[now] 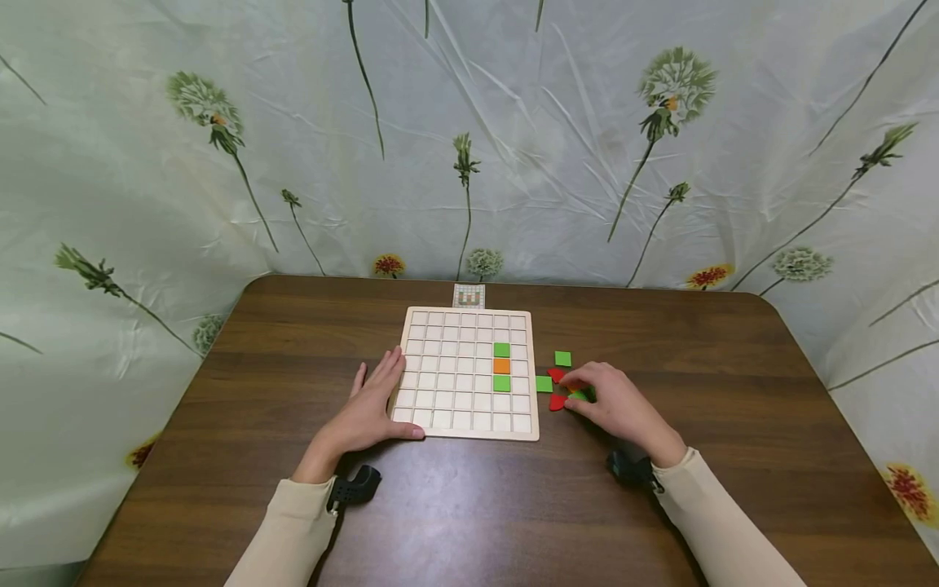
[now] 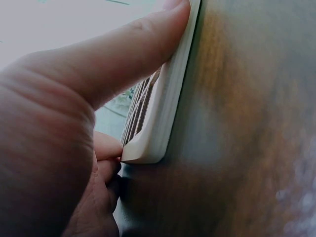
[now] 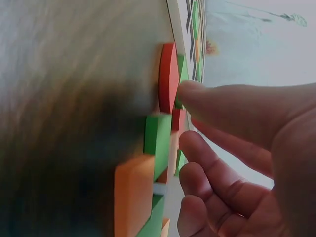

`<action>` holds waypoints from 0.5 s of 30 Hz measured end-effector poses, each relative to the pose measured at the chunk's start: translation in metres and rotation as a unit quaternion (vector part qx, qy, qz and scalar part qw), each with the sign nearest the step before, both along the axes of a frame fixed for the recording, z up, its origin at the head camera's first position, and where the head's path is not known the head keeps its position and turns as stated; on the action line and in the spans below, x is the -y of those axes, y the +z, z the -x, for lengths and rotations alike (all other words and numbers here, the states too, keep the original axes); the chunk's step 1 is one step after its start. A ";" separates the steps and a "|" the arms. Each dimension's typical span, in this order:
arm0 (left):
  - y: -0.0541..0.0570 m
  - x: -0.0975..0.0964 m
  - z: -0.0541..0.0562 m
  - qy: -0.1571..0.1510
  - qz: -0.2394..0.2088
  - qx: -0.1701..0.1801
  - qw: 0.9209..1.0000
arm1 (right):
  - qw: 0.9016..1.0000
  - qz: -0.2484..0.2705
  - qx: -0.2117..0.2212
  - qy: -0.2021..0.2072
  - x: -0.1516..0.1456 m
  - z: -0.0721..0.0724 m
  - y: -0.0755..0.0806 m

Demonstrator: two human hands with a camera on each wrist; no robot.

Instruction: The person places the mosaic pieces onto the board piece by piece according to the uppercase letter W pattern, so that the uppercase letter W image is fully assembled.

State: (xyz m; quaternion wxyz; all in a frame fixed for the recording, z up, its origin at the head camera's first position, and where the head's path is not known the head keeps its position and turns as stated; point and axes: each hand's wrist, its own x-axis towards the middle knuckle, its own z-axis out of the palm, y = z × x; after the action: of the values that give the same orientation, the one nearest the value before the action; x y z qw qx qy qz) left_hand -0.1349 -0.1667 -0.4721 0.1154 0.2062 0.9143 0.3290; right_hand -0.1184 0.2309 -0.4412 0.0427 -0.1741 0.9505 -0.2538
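A white square board with a grid of cells lies on the table. Two green tiles with an orange tile between them fill cells in one column at its right. My left hand rests against the board's left edge and near corner, fingers extended, thumb along the front edge. Right of the board, my right hand hovers at a loose pile, thumb tip by a red piece with a curved edge. Its thumb and fingers stand apart. A green tile and an orange tile lie below it, partly hidden in the head view.
A small patterned card lies behind the board at the table's far edge. One loose green tile sits beyond the pile, and another green tile is beside the board's right edge. A flower-printed curtain hangs behind the brown table.
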 end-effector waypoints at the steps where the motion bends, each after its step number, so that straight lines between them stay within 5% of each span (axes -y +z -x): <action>1: 0.000 0.000 0.000 0.001 -0.001 0.001 1.000 | 1.000 -0.002 -0.003 0.006 0.002 -0.001 0.000; 15: -0.004 0.001 0.000 0.000 0.000 -0.003 1.000 | 0.999 -0.047 0.007 0.016 0.013 -0.002 -0.002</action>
State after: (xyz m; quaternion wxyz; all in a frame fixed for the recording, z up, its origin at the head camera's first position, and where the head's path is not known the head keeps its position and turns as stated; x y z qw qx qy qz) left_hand -0.1350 -0.1673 -0.4756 0.1125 0.2077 0.9147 0.3279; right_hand -0.1159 0.2180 -0.4428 0.0619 -0.1849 0.9582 -0.2092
